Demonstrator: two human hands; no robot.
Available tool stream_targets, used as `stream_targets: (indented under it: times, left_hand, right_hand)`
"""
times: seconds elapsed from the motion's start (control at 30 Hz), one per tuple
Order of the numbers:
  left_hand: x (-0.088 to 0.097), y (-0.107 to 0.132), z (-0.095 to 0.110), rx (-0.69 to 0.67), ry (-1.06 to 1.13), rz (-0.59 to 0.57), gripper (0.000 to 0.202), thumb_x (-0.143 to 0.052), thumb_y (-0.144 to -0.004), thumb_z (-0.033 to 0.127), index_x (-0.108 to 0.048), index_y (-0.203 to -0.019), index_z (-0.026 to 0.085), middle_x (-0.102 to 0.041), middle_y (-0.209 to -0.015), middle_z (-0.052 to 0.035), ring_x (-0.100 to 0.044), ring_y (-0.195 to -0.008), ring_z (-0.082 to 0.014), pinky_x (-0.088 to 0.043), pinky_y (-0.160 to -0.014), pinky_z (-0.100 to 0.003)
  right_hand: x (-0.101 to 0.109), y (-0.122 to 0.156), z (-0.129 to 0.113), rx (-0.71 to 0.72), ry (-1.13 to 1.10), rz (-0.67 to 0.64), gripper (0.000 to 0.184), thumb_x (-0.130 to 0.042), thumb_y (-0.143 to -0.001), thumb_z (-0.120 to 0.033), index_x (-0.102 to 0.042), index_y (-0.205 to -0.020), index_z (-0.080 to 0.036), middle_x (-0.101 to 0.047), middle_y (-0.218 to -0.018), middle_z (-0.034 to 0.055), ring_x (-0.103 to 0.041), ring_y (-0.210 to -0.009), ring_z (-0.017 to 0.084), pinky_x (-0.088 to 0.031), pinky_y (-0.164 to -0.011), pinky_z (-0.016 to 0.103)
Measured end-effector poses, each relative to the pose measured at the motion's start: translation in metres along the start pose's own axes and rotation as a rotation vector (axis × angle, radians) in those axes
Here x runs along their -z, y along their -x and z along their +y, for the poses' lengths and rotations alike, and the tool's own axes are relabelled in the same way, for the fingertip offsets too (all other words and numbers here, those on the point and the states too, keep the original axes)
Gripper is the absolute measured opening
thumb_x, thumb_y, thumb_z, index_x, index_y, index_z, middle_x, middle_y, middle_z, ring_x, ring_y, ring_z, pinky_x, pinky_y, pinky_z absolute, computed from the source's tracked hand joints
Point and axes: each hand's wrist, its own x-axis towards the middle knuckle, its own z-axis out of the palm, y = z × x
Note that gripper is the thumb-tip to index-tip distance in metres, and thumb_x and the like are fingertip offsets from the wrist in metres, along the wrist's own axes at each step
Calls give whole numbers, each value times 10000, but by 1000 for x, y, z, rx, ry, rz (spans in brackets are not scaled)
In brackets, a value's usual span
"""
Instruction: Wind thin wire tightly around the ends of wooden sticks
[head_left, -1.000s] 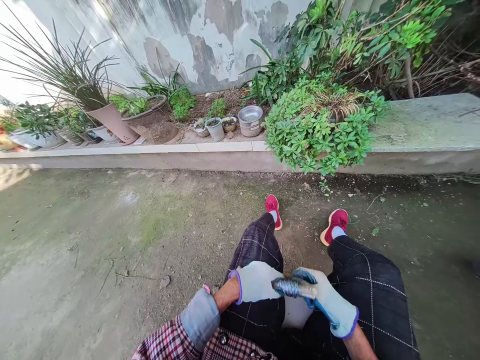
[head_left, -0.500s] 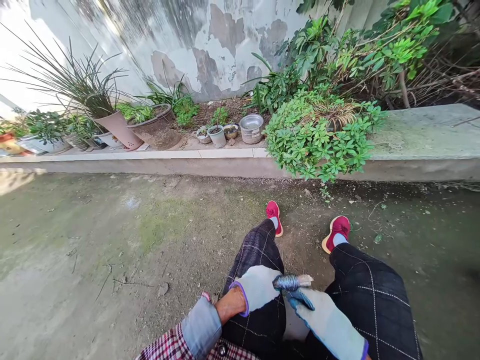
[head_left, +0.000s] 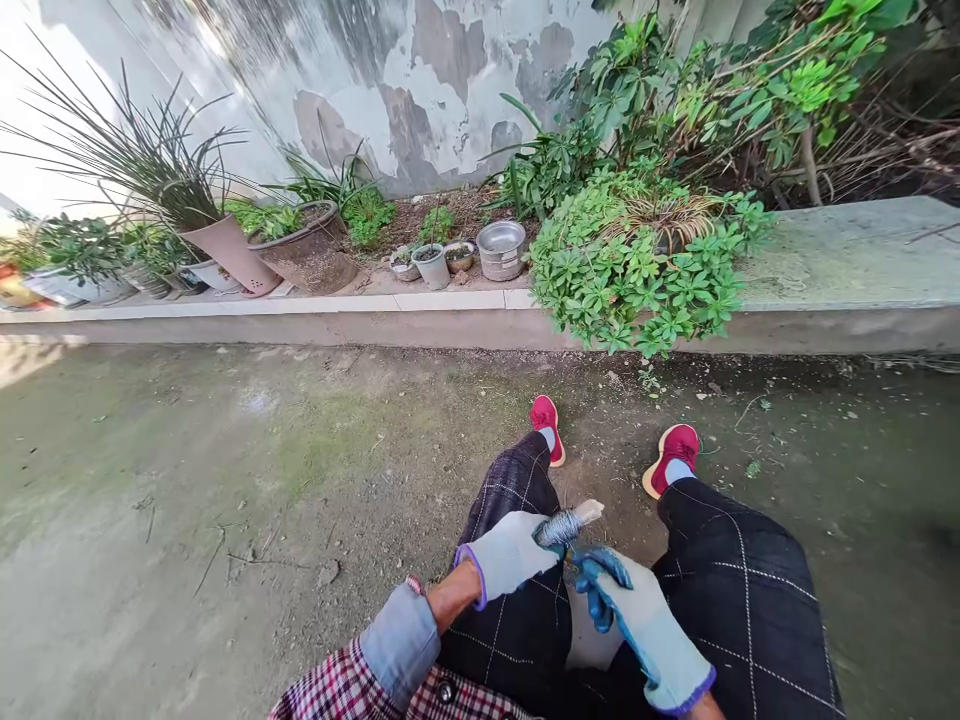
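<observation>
My left hand (head_left: 510,552), in a white glove with a blue-coated palm, is closed around a short wooden stick wound with thin, shiny grey wire (head_left: 559,528). The pale bare end of the stick points up and to the right. Close beside it, my right hand (head_left: 637,600) wears the same kind of glove. Its fingers are curled and pressed together just below the winding, near my left fingertips. Whatever the right fingers pinch is too small to make out. Both hands are above my lap, between my knees.
My red shoes (head_left: 671,458) rest on the mossy ground ahead. Beyond them runs a low planter ledge (head_left: 337,325) with several potted plants, a metal pot (head_left: 502,250) and a bushy overhanging plant (head_left: 637,270). A peeling wall (head_left: 450,90) stands behind.
The wound stick has tilted, its bare end now higher and further left. My right hand has moved slightly down, off the winding, and its fingers are more curled.
</observation>
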Motion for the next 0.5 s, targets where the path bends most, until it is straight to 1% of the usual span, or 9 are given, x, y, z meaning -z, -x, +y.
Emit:
stream_targets:
  times: [0.07,0.1,0.17,0.2,0.23,0.3,0.37,0.43,0.5]
  left_hand:
    - [-2,-1,2,-8,-143,-29,212,-602,-927,298,-760,-946,158,-733,-812,-20,-639,-717,-153,-454,-650,-243]
    - [-3,-1,2,-12,-237,-44,225,-573,-944,303,-756,-960,174,-747,-840,-27,-664,-739,-165,-465,-663,-250]
    - [-9,0,5,-34,-439,-73,255,-513,-978,303,-746,-1028,211,-774,-915,-52,-727,-819,-216,-515,-717,-287]
    - [-14,1,6,-49,-523,-83,261,-500,-984,288,-737,-1069,219,-781,-956,-71,-752,-874,-252,-544,-752,-322]
    - [-18,3,8,-60,-591,-98,265,-497,-981,262,-726,-1106,216,-784,-991,-93,-765,-922,-290,-567,-779,-363]
    - [-26,7,12,-75,-689,-147,281,-499,-972,207,-706,-1161,190,-781,-1024,-130,-776,-964,-346,-596,-786,-434]
    - [-30,11,16,-123,-782,-207,294,-475,-983,174,-693,-1181,166,-778,-1020,-145,-782,-953,-365,-610,-758,-463]
    - [-30,13,20,-213,-853,-272,289,-460,-1001,179,-691,-1176,161,-781,-1018,-135,-788,-934,-353,-615,-730,-447]
    - [-26,12,21,-287,-859,-329,251,-495,-1002,218,-699,-1140,169,-787,-1019,-119,-791,-924,-332,-606,-706,-404]
  right_hand:
    - [4,6,1,31,157,-32,287,-640,-792,-464,-740,-794,-194,-716,-666,38,-605,-525,170,-478,-517,293]
    - [6,11,2,62,251,-50,280,-614,-817,-436,-767,-842,-203,-766,-760,57,-669,-617,196,-523,-587,305]
    - [8,19,1,136,469,-78,295,-583,-844,-401,-811,-916,-228,-823,-953,85,-751,-852,255,-580,-790,350]
    - [10,23,0,165,576,-89,299,-579,-854,-394,-826,-931,-244,-830,-1011,88,-759,-940,276,-575,-884,374]
    - [13,26,-2,184,668,-98,296,-581,-860,-387,-836,-940,-259,-834,-1040,86,-760,-982,288,-563,-943,389]
    - [22,29,-9,188,776,-118,294,-580,-873,-363,-844,-974,-284,-838,-1051,78,-766,-974,286,-560,-956,389]
    - [32,29,-16,191,805,-135,290,-576,-880,-338,-842,-984,-287,-839,-1038,73,-769,-943,276,-569,-919,375]
    - [41,24,-22,210,798,-137,267,-571,-886,-334,-829,-919,-274,-834,-980,68,-762,-891,262,-571,-873,358]
    - [46,17,-26,221,757,-113,263,-568,-902,-357,-801,-828,-261,-817,-894,54,-740,-814,236,-568,-818,330]
